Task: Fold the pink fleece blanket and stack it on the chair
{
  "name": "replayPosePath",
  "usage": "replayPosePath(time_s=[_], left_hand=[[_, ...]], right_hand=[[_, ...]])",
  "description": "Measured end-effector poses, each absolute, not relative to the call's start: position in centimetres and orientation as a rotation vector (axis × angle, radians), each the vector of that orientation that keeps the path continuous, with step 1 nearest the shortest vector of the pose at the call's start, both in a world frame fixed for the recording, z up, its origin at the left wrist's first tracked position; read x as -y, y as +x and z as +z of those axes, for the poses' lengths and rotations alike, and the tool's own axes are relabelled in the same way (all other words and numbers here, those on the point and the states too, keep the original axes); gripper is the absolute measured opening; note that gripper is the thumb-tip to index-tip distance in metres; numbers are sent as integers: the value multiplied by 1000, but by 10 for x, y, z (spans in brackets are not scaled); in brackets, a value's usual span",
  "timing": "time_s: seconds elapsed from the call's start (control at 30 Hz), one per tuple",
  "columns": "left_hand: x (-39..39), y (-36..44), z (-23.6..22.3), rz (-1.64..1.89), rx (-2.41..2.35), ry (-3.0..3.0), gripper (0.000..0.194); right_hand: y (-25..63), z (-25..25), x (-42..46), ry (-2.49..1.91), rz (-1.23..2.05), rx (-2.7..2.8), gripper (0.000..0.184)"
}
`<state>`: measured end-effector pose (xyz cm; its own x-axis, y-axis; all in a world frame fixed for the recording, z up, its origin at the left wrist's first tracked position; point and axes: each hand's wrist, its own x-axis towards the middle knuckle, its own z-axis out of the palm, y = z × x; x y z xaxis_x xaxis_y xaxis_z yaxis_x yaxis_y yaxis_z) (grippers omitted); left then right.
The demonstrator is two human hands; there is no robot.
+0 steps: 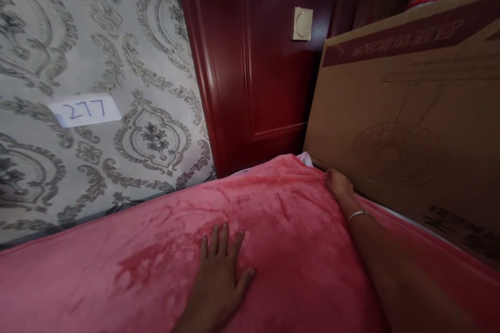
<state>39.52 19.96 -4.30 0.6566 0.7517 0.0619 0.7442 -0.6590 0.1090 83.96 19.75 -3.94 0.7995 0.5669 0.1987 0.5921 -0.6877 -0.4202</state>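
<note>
A pink plush blanket (281, 218) covers the bed across the lower half of the view. My left hand (221, 265) lies flat on it with fingers spread, palm down, holding nothing. My right hand (338, 183) reaches to the far right edge of the blanket, beside a large cardboard box; its fingers curl over the blanket's edge and are partly hidden. A silver bangle (357, 215) sits on my right wrist.
A large cardboard box (410, 130) leans against the bed's right side. A dark red wooden door (258, 62) with a beige plate (302, 24) stands behind. Patterned wallpaper (117, 36) on the left carries a white label reading 277 (84, 110).
</note>
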Motion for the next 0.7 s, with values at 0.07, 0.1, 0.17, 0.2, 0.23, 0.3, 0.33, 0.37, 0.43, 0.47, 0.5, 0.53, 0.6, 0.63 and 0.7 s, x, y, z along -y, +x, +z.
replayPosePath(time_s=[0.07, 0.1, 0.17, 0.2, 0.23, 0.3, 0.33, 0.37, 0.43, 0.47, 0.5, 0.53, 0.6, 0.63, 0.7], left_hand=[[-199, 396, -42, 152, -1267, 2778, 71], [-198, 396, -42, 155, -1266, 2773, 70], [-197, 395, -42, 161, -1259, 2765, 70], [-196, 395, -41, 162, -1256, 2761, 69], [-196, 395, -41, 156, -1253, 2757, 69], [-195, 395, -41, 144, -1251, 2749, 69], [-195, 395, -40, 140, -1250, 2744, 70], [-195, 395, -40, 140, -1248, 2739, 70], [-195, 395, -38, 134, -1241, 2728, 70], [-195, 396, -38, 123, -1240, 2719, 70], [-194, 396, -37, 108, -1241, 2709, 71], [-194, 396, -37, 92, -1243, 2699, 71], [-193, 395, -36, 72, -1241, 2682, 71], [-193, 395, -36, 69, -1238, 2675, 71], [-192, 393, -36, 68, -1223, 2665, 72]], right_hand=[[842, -42, -197, -2534, -60, 864, 34], [843, -42, -197, -2541, -58, 866, 35], [844, -42, -197, -2553, -62, 872, 37], [844, -41, -198, -2556, -65, 878, 39], [844, -40, -199, -2556, -72, 895, 41], [843, -38, -206, -2553, -84, 954, 44], [842, -36, -211, -2555, -85, 991, 46], [840, -34, -217, -2560, -88, 1030, 48], [836, -27, -232, -2573, -129, 1105, 50], [833, -23, -241, -2574, -175, 1146, 50], [830, -18, -251, -2560, -235, 1191, 49], [828, -13, -261, -2531, -289, 1231, 49], [823, -5, -281, -2452, -286, 1258, 50], [822, -2, -290, -2423, -220, 1226, 53], [820, 0, -308, -2401, -43, 1112, 61]])
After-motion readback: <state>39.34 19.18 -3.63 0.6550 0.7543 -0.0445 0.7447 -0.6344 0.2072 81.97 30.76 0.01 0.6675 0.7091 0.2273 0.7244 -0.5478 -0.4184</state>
